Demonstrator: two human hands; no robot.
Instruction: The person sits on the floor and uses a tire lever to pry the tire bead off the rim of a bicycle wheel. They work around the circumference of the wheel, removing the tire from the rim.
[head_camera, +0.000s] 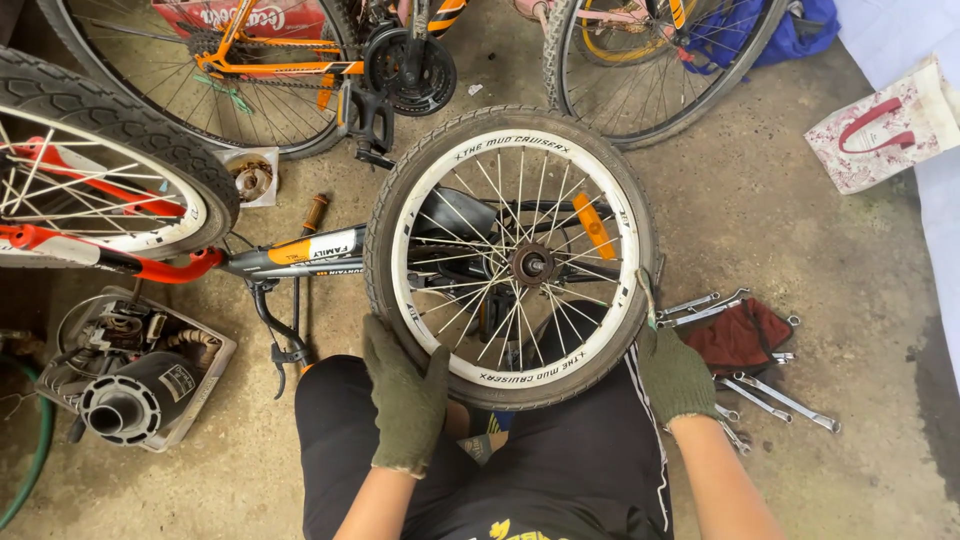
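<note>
- Left hand, gloved — grasps the tyre of the small bicycle wheel.
- Right hand, gloved, grips the tyre's opposite side — spanners just beside.

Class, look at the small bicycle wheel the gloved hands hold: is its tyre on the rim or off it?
On. The tyre wraps the whole white rim; left hand and right hand grip its lower edge.
</note>
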